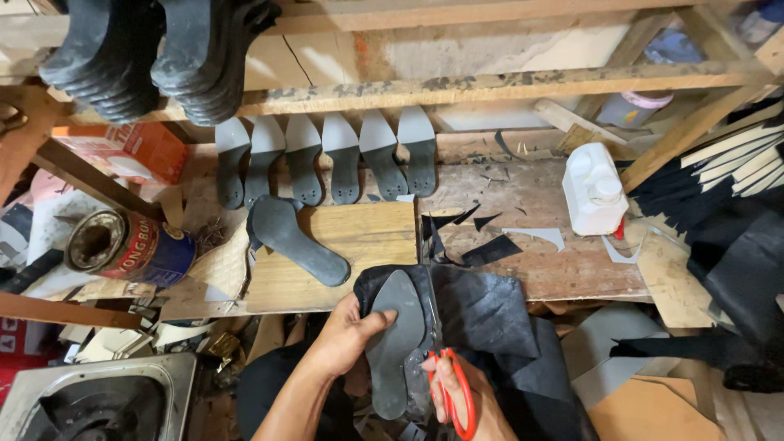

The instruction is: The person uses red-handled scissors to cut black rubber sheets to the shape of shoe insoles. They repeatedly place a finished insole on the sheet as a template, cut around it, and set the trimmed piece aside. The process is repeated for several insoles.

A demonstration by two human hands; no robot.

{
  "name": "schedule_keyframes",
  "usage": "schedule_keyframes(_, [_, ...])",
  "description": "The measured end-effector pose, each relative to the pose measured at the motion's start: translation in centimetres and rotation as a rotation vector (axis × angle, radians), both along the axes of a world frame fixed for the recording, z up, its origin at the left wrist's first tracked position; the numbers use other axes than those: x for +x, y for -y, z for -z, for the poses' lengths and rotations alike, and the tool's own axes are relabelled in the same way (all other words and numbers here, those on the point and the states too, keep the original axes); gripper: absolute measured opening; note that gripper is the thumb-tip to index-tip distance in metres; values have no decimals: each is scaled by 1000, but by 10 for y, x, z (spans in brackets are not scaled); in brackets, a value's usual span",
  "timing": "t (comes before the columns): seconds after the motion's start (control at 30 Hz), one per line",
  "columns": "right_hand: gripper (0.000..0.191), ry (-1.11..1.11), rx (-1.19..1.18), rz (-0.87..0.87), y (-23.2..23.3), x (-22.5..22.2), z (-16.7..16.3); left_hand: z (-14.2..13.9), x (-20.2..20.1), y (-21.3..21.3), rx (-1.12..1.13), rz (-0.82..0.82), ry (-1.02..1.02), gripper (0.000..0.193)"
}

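Left hand [347,335] gripping grey foot-shaped insole [396,339], thumb on top, insole lying on black sheet material [482,314] at near edge of worn wooden bench [563,269]. Right hand [457,392] closed through loops of red-handled scissors [449,384], blades running along insole's right edge. Second dark grey insole [296,238] flat on light wooden board [367,237]. Row of grey heel-shaped cutouts [327,155] leaning against back. White plastic bottle [594,188] right; open glue tin [122,245] left.
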State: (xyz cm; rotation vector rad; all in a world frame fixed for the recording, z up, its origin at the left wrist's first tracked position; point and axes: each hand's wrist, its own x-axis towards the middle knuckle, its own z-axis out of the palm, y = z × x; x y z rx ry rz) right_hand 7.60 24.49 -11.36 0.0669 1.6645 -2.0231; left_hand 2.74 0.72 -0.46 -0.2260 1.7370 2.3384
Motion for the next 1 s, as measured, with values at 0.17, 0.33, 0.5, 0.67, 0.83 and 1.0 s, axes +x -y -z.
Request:
schedule_keyframes(0.17, [61, 72, 3, 44, 2, -3, -11, -9, -2, 6, -16, 15, -21, 36])
schedule_keyframes(0.33, [61, -28, 48, -34, 8, -11, -31, -15, -5, 7, -49, -6, -31, 38])
schedule_keyframes(0.5, [57, -32, 57, -80, 8, -16, -51, -27, -8, 13, -38, -59, -120, 44])
schedule_keyframes(0.67, [55, -164, 7, -136, 5, -22, -58, -32, -8, 14, -46, -25, -96, 42])
schedule_keyframes(0.83, [58, -102, -25, -64, 10, -35, -54, -26, -2, 6, -39, 12, -97, 41])
schedule_keyframes(1.0, [64, -79, 134, 2, 11, -34, -54, -24, -1, 7, -40, 13, -68, 38])
